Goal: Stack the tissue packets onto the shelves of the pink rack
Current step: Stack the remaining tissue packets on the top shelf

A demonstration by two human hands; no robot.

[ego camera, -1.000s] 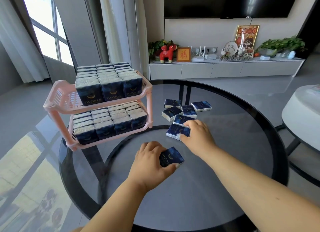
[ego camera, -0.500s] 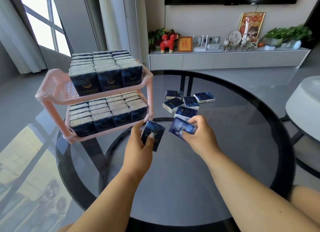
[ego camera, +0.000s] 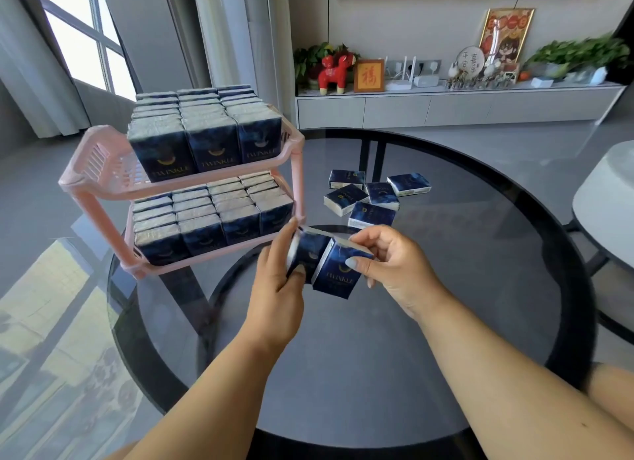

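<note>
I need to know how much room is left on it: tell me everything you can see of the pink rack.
The pink rack looks like plastic, with two slatted tiers on corner posts. It stands upright on the glass table's left side. Dark blue tissue packets stand in rows on both shelves; the upper shelf's left end is bare. Neither hand visibly touches it.

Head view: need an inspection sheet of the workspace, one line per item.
Surface: round dark glass table.
Job's things: pink rack with packets on both shelves; five loose packets lie on the table.
Clutter: nothing seen.
Grippers: left hand and right hand each hold one packet, side by side above the table.
Cables: nothing seen on the table.
Surroundings: TV cabinet with ornaments, window, white stool.
</note>
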